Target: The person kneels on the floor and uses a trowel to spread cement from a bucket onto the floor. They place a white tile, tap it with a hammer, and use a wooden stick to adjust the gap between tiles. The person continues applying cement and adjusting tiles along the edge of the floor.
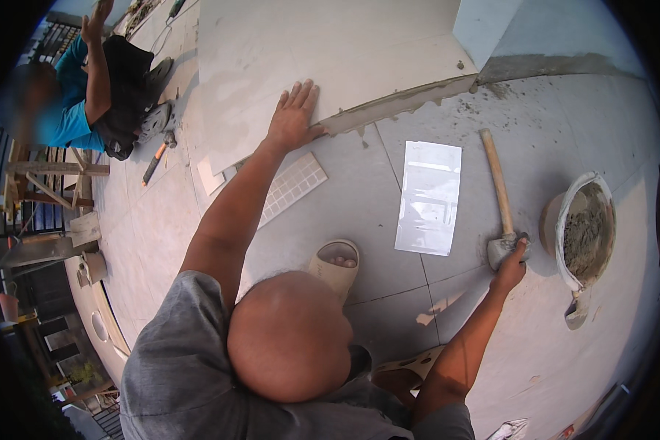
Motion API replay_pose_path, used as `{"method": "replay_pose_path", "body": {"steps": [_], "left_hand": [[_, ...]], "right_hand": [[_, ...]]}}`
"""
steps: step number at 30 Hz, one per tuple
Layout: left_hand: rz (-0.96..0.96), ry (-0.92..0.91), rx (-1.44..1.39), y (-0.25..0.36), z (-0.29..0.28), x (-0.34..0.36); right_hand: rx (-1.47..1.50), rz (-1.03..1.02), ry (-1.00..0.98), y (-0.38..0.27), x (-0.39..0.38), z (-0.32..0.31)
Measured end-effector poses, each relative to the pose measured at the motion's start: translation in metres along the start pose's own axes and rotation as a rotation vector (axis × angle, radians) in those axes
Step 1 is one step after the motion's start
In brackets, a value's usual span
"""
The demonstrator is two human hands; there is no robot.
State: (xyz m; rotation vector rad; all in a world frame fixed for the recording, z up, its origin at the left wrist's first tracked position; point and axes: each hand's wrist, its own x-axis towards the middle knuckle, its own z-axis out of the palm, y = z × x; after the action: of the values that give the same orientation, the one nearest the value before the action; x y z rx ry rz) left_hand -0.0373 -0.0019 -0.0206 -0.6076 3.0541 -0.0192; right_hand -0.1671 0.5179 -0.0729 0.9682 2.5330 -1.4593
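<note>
My left hand [295, 119] lies flat with fingers spread on the corner of a large pale tile [323, 44]. Grey mortar [400, 105] shows along the tile's near edge, just right of that hand. At the right, my right hand [512, 268] is closed at the grey head of a mallet [498, 183]; its wooden handle points away from me along the floor. Part of the grip is hidden behind the fingers. Between my hands, a white printed sheet [428, 198] lies on the grey floor tiles.
A bucket of mortar [587, 227] with a trowel [578, 312] beside it stands at the right. Tile pieces [293, 187] lie below my left arm. Farther left are an orange-handled hammer [156, 161], a co-worker in blue [81, 125] and a wooden stand [59, 169].
</note>
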Motion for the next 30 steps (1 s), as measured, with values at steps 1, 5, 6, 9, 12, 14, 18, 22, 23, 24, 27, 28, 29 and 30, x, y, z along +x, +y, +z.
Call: {"method": "replay_pose_path", "body": {"steps": [1, 5, 6, 9, 12, 14, 18, 22, 23, 24, 27, 28, 29, 30], "left_hand": [[0.006, 0.019, 0.0, -0.001, 0.003, -0.001], [0.014, 0.041, -0.033, 0.001, 0.004, -0.003], [0.008, 0.033, -0.038, 0.002, 0.003, -0.002], [0.011, 0.023, -0.05, 0.006, 0.006, 0.004], [0.008, 0.017, -0.023, -0.01, 0.009, -0.003], [0.026, 0.028, -0.039, -0.006, 0.01, 0.0], [-0.006, -0.009, -0.088, 0.0, -0.005, 0.002], [0.016, 0.172, -0.155, 0.019, -0.005, -0.015], [0.029, 0.265, -0.19, 0.033, -0.003, -0.024], [0.044, 0.311, -0.28, 0.051, 0.002, -0.035], [0.035, 0.124, -0.587, 0.106, 0.005, -0.075], [0.014, 0.049, -0.668, 0.119, 0.016, -0.085], [-0.008, -0.027, -0.753, 0.132, 0.032, -0.093], [-0.062, -0.121, -0.832, 0.142, 0.038, -0.097]], "right_hand": [[-0.003, -0.012, 0.01, 0.003, 0.003, 0.002], [-0.144, -0.006, 0.078, 0.003, 0.006, 0.004], [-0.209, 0.01, 0.106, -0.001, 0.005, 0.003], [-0.461, -0.617, 0.459, -0.014, -0.008, 0.003], [-0.448, -0.737, -0.035, -0.079, -0.083, 0.035], [-0.564, -0.726, -0.266, -0.085, -0.113, 0.057], [-0.872, -0.579, -0.427, -0.064, -0.159, 0.092], [-0.96, -0.621, -0.323, -0.031, -0.169, 0.11], [-0.962, -0.61, -0.324, -0.032, -0.166, 0.11], [-0.955, -0.545, -0.352, -0.037, -0.161, 0.107], [-0.913, -0.434, -0.392, -0.061, -0.154, 0.102], [-0.903, -0.445, -0.373, -0.066, -0.154, 0.102], [-0.897, -0.458, -0.351, -0.068, -0.154, 0.103], [-0.765, -0.487, -0.439, -0.068, -0.146, 0.103]]}}
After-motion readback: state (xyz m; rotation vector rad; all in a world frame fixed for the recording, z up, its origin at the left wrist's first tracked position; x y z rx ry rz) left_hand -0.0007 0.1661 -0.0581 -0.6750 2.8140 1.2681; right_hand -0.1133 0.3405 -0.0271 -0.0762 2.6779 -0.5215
